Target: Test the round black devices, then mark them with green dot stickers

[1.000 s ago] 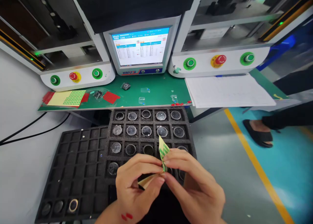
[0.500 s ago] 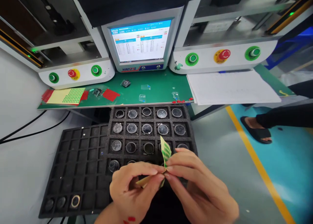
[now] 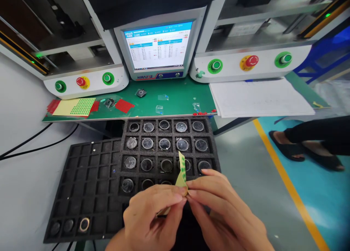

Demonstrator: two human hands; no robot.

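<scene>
Both hands meet at the lower middle, fingertips almost touching. My left hand (image 3: 154, 211) pinches a pale yellow sticker sheet (image 3: 180, 180) with green dots on its upright part. My right hand (image 3: 221, 203) is closed at the same fold of the sheet, thumb and index finger pressed together. Whatever lies right between the fingertips is too small to make out. Beneath and beyond the hands is a black foam tray (image 3: 174, 154) with rows of round, dark watch-like parts (image 3: 164, 144), one per compartment.
A second foam tray (image 3: 90, 185) at the left holds a few round parts at its bottom. On the green bench (image 3: 177, 94) lie sticker sheets (image 3: 82, 107), a red sheet (image 3: 124, 106) and white papers (image 3: 262, 97). Behind are a monitor (image 3: 160, 46) and machine buttons. A person's feet (image 3: 290, 149) show at right.
The sticker sheet has turned more edge-on, and my hands have shifted slightly around it. At the right, the person's second foot has come into view.
</scene>
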